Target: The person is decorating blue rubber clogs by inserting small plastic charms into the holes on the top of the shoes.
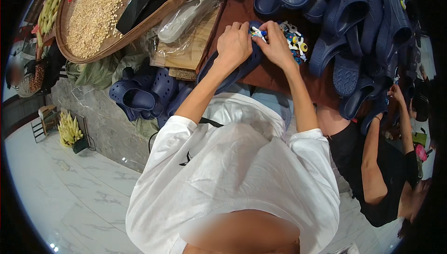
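My left hand (pixel 234 44) is closed around a navy blue foam clog (pixel 251 63) lying on the reddish-brown tabletop (pixel 270 79). Close beside it, my right hand (pixel 278 45) pinches a small white, blue and yellow shoe charm (pixel 257 32) against the clog's upper. How far the charm sits in a hole is hidden by my fingers. Just right of my right hand lies a pile of colourful shoe charms (pixel 295 42), touching or nearly touching its edge.
Navy clogs (pixel 347 11) are heaped at the right, with more clogs (pixel 139 93) at the left. A white clog in plastic (pixel 191 14) rests on wooden boards (pixel 184 56). A woven tray (pixel 128 44) holds pale kernels (pixel 93 16). At right, another person's hands (pixel 396 94) handle a clog.
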Action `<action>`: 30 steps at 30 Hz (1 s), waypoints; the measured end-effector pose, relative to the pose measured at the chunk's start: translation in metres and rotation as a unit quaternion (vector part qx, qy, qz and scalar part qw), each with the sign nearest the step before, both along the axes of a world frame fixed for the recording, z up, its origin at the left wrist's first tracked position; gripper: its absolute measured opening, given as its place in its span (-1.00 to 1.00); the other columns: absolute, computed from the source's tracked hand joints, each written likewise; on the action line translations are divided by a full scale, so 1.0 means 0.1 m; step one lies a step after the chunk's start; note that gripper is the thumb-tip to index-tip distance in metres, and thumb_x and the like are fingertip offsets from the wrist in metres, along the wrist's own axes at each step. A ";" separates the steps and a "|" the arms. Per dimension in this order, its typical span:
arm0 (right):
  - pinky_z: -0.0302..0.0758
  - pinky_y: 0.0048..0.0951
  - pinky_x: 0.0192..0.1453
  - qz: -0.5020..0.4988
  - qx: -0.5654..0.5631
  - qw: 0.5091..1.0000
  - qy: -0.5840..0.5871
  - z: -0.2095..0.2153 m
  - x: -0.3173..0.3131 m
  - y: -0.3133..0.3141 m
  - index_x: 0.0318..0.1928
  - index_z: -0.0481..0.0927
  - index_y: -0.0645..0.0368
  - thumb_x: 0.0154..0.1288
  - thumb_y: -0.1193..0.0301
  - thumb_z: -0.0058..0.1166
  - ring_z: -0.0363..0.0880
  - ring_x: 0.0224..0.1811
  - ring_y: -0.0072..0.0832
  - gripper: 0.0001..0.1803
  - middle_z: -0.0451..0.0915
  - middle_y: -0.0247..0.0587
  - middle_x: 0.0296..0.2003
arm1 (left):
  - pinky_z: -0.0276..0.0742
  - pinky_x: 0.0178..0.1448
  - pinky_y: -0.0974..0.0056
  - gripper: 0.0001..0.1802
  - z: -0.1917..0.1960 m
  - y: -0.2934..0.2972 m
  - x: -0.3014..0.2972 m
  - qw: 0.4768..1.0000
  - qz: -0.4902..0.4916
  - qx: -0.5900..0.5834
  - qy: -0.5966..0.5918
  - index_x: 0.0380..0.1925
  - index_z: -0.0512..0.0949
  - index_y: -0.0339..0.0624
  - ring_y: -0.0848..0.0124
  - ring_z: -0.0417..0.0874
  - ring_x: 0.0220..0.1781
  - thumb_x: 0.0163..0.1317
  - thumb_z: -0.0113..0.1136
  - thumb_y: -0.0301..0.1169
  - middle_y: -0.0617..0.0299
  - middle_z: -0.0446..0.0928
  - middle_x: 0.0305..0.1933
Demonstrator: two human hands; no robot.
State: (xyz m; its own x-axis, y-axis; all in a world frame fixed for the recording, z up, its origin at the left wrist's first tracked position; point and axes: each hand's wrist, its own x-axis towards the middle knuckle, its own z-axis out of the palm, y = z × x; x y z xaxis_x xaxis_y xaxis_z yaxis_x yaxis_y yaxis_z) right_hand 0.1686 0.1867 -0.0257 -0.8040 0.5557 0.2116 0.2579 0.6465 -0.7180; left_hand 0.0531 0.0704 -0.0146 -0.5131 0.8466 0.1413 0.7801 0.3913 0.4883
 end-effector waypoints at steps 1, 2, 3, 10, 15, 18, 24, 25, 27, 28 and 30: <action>0.47 -0.11 -0.03 0.001 -0.001 1.000 0.000 0.01 0.00 0.02 -0.12 0.46 0.25 0.20 0.39 0.30 0.51 -0.07 -0.05 -0.67 0.49 -0.01 -0.16 | 0.61 0.05 -0.01 -0.59 0.00 0.00 0.00 1.000 0.001 -0.001 0.000 0.09 0.57 -0.23 -0.01 0.65 -0.01 0.27 0.14 -0.32 -0.03 0.61 -0.02; 0.47 -0.11 -0.04 -0.001 -0.029 0.999 -0.033 0.02 0.00 0.04 -0.14 0.45 0.25 0.19 0.39 0.29 0.52 -0.09 -0.05 -0.67 0.50 -0.01 -0.16 | 0.61 0.05 -0.01 -0.59 0.00 -0.01 0.01 1.000 -0.002 0.004 0.000 0.09 0.58 -0.23 0.00 0.65 -0.01 0.26 0.15 -0.31 -0.02 0.62 -0.02; 0.46 -0.12 -0.05 -0.001 -0.058 0.996 -0.066 0.05 -0.01 0.05 -0.16 0.44 0.24 0.18 0.39 0.28 0.53 -0.11 -0.06 -0.68 0.50 0.00 -0.17 | 0.60 0.05 -0.01 -0.58 0.00 -0.01 0.00 1.000 -0.003 0.009 0.000 0.08 0.59 -0.23 0.01 0.66 -0.01 0.25 0.15 -0.31 -0.02 0.62 -0.02; 0.50 -0.30 -0.31 -0.076 -0.045 0.995 0.043 -0.05 0.09 -0.02 -0.28 0.47 0.20 0.17 0.43 0.31 0.55 -0.45 -0.29 -0.75 0.53 -0.18 -0.46 | 0.60 0.05 0.01 -0.56 0.04 0.00 -0.03 0.999 0.001 0.045 -0.014 0.02 0.64 -0.26 0.02 0.67 -0.01 0.19 0.27 -0.24 -0.02 0.64 -0.04; 0.47 -0.16 -0.10 -0.157 0.136 0.978 0.011 -0.09 0.36 0.25 -0.21 0.49 0.20 0.20 0.29 0.37 0.55 -0.22 -0.15 -0.65 0.52 -0.06 -0.31 | 0.64 -0.14 0.00 -0.60 0.02 0.05 -0.12 1.000 0.001 0.027 -0.007 -0.26 0.64 -0.31 -0.04 0.71 -0.23 0.10 0.43 -0.18 -0.08 0.64 -0.26; 0.42 -0.11 -0.05 -0.188 0.190 0.962 0.049 0.01 0.41 0.18 -0.18 0.49 0.21 0.18 0.24 0.38 0.49 -0.15 -0.06 -0.61 0.47 -0.02 -0.23 | 0.60 -0.03 -0.04 -0.54 0.02 0.06 -0.19 0.999 -0.011 -0.014 -0.026 -0.09 0.67 -0.28 -0.05 0.71 -0.14 0.20 0.35 -0.10 -0.11 0.66 -0.18; 0.47 -0.12 -0.04 -0.133 0.020 0.990 0.039 -0.17 0.20 -0.30 -0.08 0.43 0.28 0.10 0.12 0.43 0.50 -0.11 -0.02 -0.40 0.46 0.03 -0.16 | 0.61 -0.17 -0.05 -0.71 0.01 0.10 -0.06 1.000 -0.018 0.012 -0.003 -0.23 0.65 -0.33 -0.11 0.70 -0.26 0.32 0.23 -0.27 -0.15 0.65 -0.29; 0.48 -0.11 -0.03 -0.140 0.037 0.988 0.050 -0.20 0.15 -0.34 -0.06 0.42 0.30 0.09 0.10 0.44 0.51 -0.10 -0.01 -0.36 0.46 0.05 -0.15 | 0.61 -0.17 -0.05 -0.71 0.00 0.09 -0.07 1.000 -0.022 0.017 0.001 -0.23 0.65 -0.33 -0.11 0.70 -0.26 0.32 0.23 -0.27 -0.15 0.65 -0.29; 0.48 -0.10 -0.03 -0.156 0.021 0.986 0.046 -0.24 0.14 -0.39 -0.02 0.40 0.33 0.14 0.15 0.41 0.50 -0.09 0.02 -0.38 0.45 0.09 -0.14 | 0.61 -0.21 -0.06 -0.75 -0.02 0.09 -0.09 0.999 -0.022 -0.012 0.020 -0.31 0.61 -0.35 -0.12 0.70 -0.30 0.37 0.14 -0.34 -0.14 0.65 -0.35; 0.48 -0.09 -0.02 -0.163 0.042 0.984 0.049 -0.27 0.13 -0.40 0.00 0.40 0.34 0.17 0.19 0.39 0.50 -0.08 0.03 -0.41 0.45 0.10 -0.14 | 0.59 -0.22 -0.09 -0.75 -0.02 0.10 -0.10 1.000 -0.020 -0.007 0.020 -0.36 0.58 -0.35 -0.11 0.70 -0.30 0.40 0.08 -0.37 -0.15 0.65 -0.36; 0.50 -0.11 -0.04 -0.172 0.116 0.977 0.056 -0.28 0.10 -0.44 0.02 0.42 0.35 0.24 0.33 0.31 0.50 -0.09 0.04 -0.52 0.46 0.11 -0.14 | 0.58 -0.22 -0.10 -0.76 0.01 0.12 -0.16 1.000 -0.008 -0.002 0.013 -0.36 0.57 -0.34 -0.11 0.70 -0.30 0.40 0.07 -0.38 -0.16 0.65 -0.36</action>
